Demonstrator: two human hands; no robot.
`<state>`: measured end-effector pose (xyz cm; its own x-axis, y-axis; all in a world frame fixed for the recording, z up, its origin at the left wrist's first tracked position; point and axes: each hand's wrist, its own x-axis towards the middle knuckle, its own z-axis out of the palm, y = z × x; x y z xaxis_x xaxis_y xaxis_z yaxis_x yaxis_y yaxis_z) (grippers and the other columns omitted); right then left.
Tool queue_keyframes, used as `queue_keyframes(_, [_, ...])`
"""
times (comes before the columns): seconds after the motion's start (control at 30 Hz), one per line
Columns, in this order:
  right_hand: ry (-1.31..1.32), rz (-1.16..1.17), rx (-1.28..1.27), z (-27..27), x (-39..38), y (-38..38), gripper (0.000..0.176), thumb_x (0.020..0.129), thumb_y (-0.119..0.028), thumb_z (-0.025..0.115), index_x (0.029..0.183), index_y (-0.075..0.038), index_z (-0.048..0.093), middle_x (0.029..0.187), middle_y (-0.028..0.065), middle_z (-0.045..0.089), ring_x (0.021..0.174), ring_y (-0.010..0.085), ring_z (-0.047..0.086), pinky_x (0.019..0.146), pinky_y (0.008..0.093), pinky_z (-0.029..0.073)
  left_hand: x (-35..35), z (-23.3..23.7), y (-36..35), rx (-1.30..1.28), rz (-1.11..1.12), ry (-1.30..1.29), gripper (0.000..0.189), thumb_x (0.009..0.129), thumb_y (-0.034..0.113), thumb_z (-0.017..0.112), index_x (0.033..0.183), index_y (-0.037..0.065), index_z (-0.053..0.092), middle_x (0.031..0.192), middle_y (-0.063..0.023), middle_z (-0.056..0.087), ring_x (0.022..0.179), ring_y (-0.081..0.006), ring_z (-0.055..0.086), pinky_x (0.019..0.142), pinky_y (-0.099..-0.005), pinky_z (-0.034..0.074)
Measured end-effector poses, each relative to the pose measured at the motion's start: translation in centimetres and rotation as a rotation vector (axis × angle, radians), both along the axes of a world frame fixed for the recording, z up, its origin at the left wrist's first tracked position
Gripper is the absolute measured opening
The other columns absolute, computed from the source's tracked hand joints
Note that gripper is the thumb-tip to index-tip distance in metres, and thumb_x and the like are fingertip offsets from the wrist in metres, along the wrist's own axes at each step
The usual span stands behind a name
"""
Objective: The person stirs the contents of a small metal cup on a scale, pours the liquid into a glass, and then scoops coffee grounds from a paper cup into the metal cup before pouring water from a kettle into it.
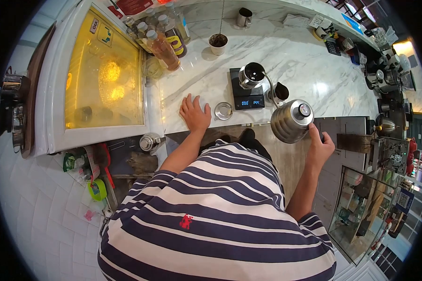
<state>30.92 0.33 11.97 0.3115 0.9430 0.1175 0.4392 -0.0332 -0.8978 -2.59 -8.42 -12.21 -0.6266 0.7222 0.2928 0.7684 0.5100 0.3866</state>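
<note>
My right hand (320,146) is closed on the handle of a steel gooseneck kettle (288,122), held off the counter's front edge. The kettle's thin spout rises toward a steel cup (252,75) with dark contents. That cup stands on a black digital scale (248,102) with lit blue digits. Beside the scale, partly behind the spout, is a small steel pitcher (281,92). My left hand (195,112) lies on the marble counter (192,84) with its fingers spread, holding nothing. Just right of it is a round metal lid (223,111).
Bottles (163,50) stand at the back left beside a yellow-lit glass-fronted cabinet (105,75). A white paper cup (218,43) and a metal jug (244,18) are behind the scale. A calculator (333,48) lies at the back right.
</note>
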Motion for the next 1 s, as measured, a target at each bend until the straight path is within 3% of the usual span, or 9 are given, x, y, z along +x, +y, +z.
queue_keyframes(0.1, [0.003,0.008,-0.038,-0.7,0.6,0.2,0.045,0.085,-0.021,0.087,0.063,-0.006,0.051,0.067,-0.0097,0.036,0.062,0.0047,0.028,0.055,0.0282,0.017,0.0,-0.2,0.0,-0.002,0.000,0.006,0.051,0.089,0.034,0.071,0.133,0.010,0.061,0.152,-0.0162,0.047,0.143,-0.0381,0.037,0.118,-0.0550,0.025])
queue_keyframes(0.5, [0.045,0.008,-0.027,0.0,-0.2,-0.2,0.050,0.083,-0.023,0.088,0.062,-0.007,0.046,0.067,-0.0089,0.035,0.062,0.0054,0.029,0.055,0.0284,0.018,0.0,-0.2,0.1,-0.002,0.000,-0.004,0.051,0.088,0.033,0.071,0.132,0.009,0.062,0.152,-0.0167,0.047,0.144,-0.0386,0.037,0.118,-0.0559,0.025])
queue_keyframes(0.6, [0.022,0.009,-0.011,0.2,-0.7,-0.4,0.052,0.085,-0.017,0.086,0.058,-0.008,0.042,0.062,-0.0098,0.035,0.058,0.0038,0.029,0.052,0.0276,0.018,0.0,-0.3,0.0,0.015,0.000,-0.007,0.051,0.087,0.032,0.072,0.131,0.008,0.063,0.152,-0.0170,0.048,0.144,-0.0391,0.037,0.118,-0.0560,0.026])
queue_keyframes(0.7, [0.051,0.015,-0.038,-0.1,-0.5,-0.5,0.051,0.083,-0.022,0.088,0.062,-0.008,0.045,0.066,-0.0094,0.033,0.061,0.0051,0.028,0.055,0.0292,0.016,-0.1,-0.2,0.0,0.023,-0.002,-0.009,0.052,0.087,0.033,0.072,0.131,0.008,0.063,0.152,-0.0170,0.048,0.143,-0.0391,0.037,0.118,-0.0561,0.026])
queue_keyframes(1.0, [-0.024,0.004,0.003,0.0,-0.6,-0.8,0.050,0.087,-0.019,0.085,0.060,-0.007,0.045,0.064,-0.0097,0.034,0.060,0.0040,0.027,0.055,0.0288,0.016,0.0,0.1,0.0,0.005,-0.001,-0.012,0.051,0.088,0.034,0.071,0.132,0.008,0.064,0.152,-0.0166,0.047,0.144,-0.0377,0.037,0.118,-0.0552,0.025])
